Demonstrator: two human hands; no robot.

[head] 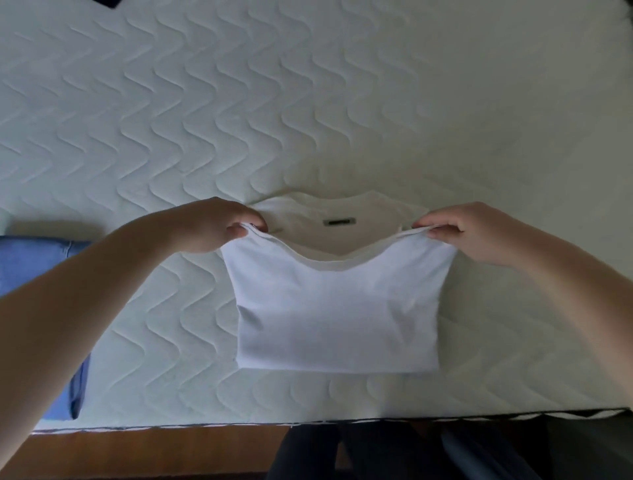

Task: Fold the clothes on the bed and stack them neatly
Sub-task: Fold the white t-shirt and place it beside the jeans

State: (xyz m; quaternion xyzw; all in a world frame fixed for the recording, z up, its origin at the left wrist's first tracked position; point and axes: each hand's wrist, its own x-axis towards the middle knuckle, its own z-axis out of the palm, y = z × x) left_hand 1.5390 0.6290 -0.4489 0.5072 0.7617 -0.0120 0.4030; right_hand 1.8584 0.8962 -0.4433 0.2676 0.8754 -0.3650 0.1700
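**White shirt lifted by its hem over the bed**

Nearest the camera, dark trousers point(342, 452) and a strip of wooden floor point(137, 452) show below the mattress edge. On the quilted bed point(308, 102) lies a white shirt point(337, 315), its lower half raised and drawn toward the collar. The left hand point(219, 226) pinches the left hem corner between thumb and curled fingers; the right hand point(469, 229) pinches the right corner the same way, the hem sagging between them. Beyond the hem, the collar with a dark label point(339, 222) rests flat on the mattress. At the left edge, partly behind the left forearm, sits a folded blue garment point(30, 263). A dark item point(109, 2) peeks in at the far top edge.
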